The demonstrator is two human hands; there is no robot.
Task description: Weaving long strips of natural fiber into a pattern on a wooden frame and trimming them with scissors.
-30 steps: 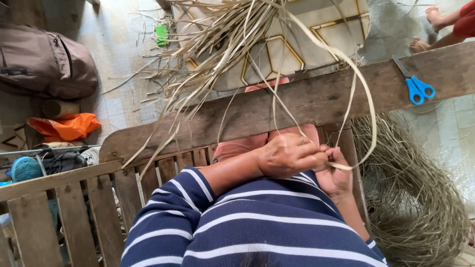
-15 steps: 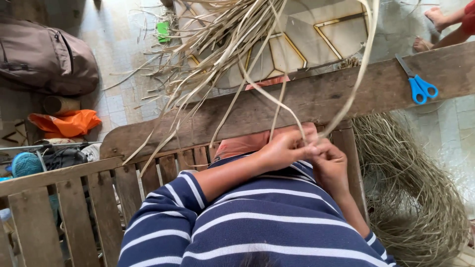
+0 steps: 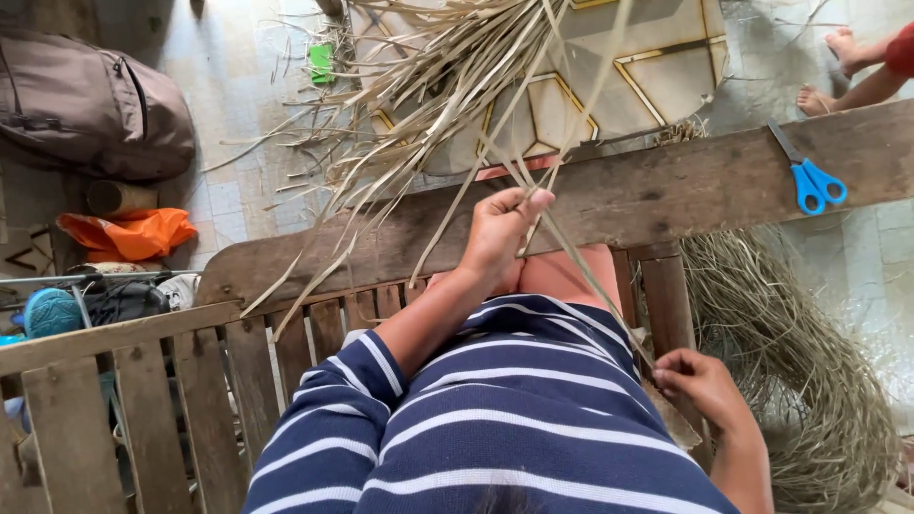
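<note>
**Hands pulling a dried leaf strip taut over a wooden bench**

No real containers in view. Closest thing: a brown bag (image 3: 90, 105) on the floor top left, closed, contents not visible. An orange cloth (image 3: 129, 231) lies just below it, beside a teal yarn ball (image 3: 49, 312).

Left hand (image 3: 502, 233) is raised in front of the bench rail, fingers curled and pressed together around a dried leaf strip (image 3: 581, 271). The strip runs diagonally down to the right hand (image 3: 702, 385), which sits low by the hip, fingertips pinching its lower end. Strip looks taut between the two hands, well apart. More loose strips fan up from the left hand into a bundle of dried leaves (image 3: 428, 86) spreading over the floor.

Surface: a weathered wooden bench (image 3: 666, 190) with a slatted seat; blue-handled scissors (image 3: 809, 176) lie on its rail at right. A coiled woven straw piece (image 3: 790, 362) sits beneath the bench at right. Pale tiled floor, a patterned mat (image 3: 657, 67) under the leaves, a small green object (image 3: 322, 62) near top. Another person's bare feet (image 3: 838, 67) show top right. The wearer has a navy striped shirt (image 3: 495, 419).
</note>
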